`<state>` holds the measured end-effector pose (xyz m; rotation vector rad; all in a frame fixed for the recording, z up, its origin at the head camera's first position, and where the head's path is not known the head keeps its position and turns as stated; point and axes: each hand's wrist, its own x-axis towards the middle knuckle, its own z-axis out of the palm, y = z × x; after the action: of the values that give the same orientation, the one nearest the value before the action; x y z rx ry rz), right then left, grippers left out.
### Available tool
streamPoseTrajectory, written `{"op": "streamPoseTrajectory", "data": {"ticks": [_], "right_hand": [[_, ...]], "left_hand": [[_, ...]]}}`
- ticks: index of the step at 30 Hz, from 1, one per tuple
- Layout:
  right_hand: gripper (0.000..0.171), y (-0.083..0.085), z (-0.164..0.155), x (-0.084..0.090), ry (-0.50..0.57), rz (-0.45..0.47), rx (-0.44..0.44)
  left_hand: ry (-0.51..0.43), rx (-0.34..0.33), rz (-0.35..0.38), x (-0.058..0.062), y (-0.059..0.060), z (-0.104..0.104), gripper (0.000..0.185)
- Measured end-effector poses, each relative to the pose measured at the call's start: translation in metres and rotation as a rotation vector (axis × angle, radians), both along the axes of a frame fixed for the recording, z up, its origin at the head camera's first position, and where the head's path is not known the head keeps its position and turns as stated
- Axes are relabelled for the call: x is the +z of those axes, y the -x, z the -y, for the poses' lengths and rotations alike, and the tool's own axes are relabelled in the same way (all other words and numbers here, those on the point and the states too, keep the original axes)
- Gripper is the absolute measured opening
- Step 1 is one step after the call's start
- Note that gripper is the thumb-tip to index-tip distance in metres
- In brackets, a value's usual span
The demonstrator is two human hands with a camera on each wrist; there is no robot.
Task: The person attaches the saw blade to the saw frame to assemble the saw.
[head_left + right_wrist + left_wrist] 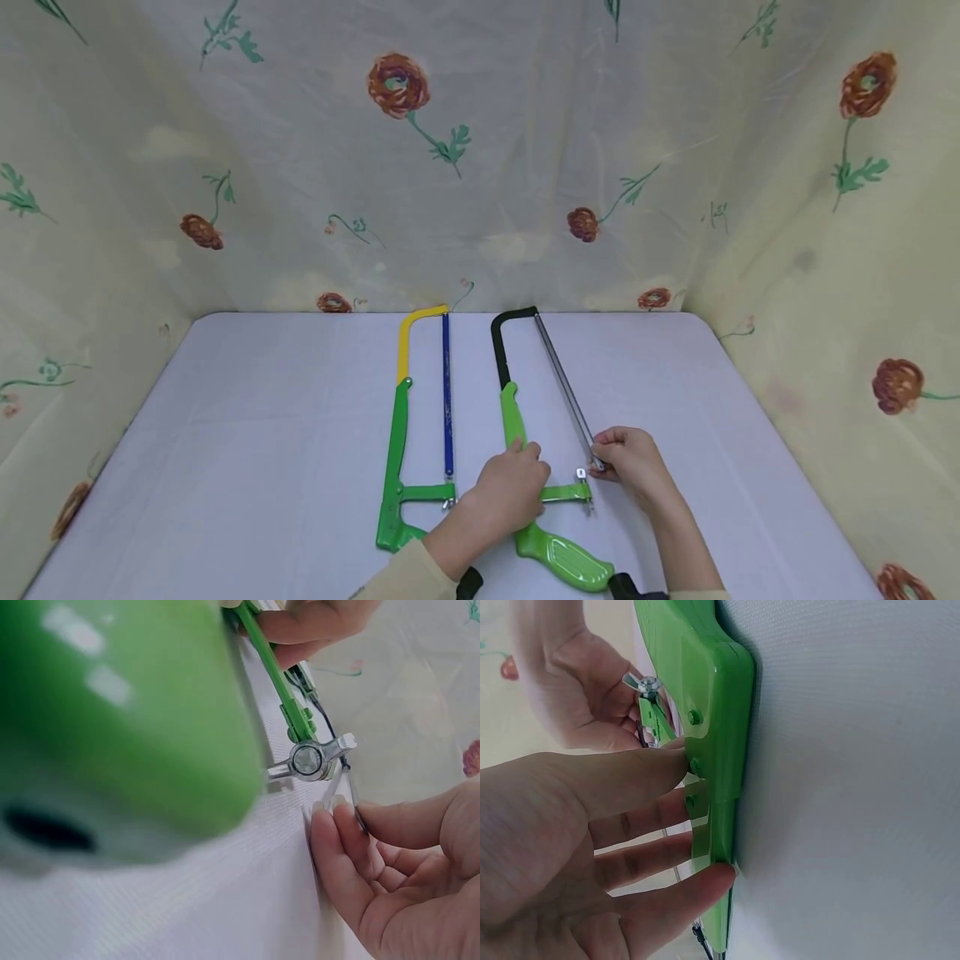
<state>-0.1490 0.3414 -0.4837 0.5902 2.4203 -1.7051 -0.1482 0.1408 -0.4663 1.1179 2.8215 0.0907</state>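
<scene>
A hacksaw with a light green and black frame (511,412) lies on the white table right of centre. My left hand (504,492) grips its green part above the handle; in the left wrist view, the thumb and fingers lie on either side of the frame. My right hand (633,467) pinches the near end of a grey hacksaw blade (564,383). The blade's far end meets the black frame tip, and its near end slants right, apart from the blade holder (581,474). A wing nut (307,759) sits on the frame's crossbar in the right wrist view.
Left of it lies a second hacksaw (393,454), green and yellow, with a blue blade (447,392) fitted; my left forearm passes over its handle. Flowered cloth (487,167) hangs around the table (262,433) at the back and sides.
</scene>
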Motion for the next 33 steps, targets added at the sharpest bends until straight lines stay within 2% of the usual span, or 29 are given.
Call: {"op": "streamPoseTrajectory", "data": {"ticks": [9, 21, 33], "right_hand": [[0.020, 0.0004, -0.0006, -0.0013, 0.027, 0.005, -0.016], [0.024, -0.0010, -0.0064, -0.0020, 0.145, 0.014, -0.018], [0.023, -0.0006, -0.0023, -0.0024, 0.042, -0.003, 0.014]], "left_hand": [[-0.031, -0.012, -0.022, -0.0030, 0.0013, 0.0014, 0.038], [-0.026, -0.011, -0.005, 0.0002, 0.0003, 0.0020, 0.038], [-0.032, -0.008, 0.003, -0.0009, 0.0012, 0.0007, 0.039]]}}
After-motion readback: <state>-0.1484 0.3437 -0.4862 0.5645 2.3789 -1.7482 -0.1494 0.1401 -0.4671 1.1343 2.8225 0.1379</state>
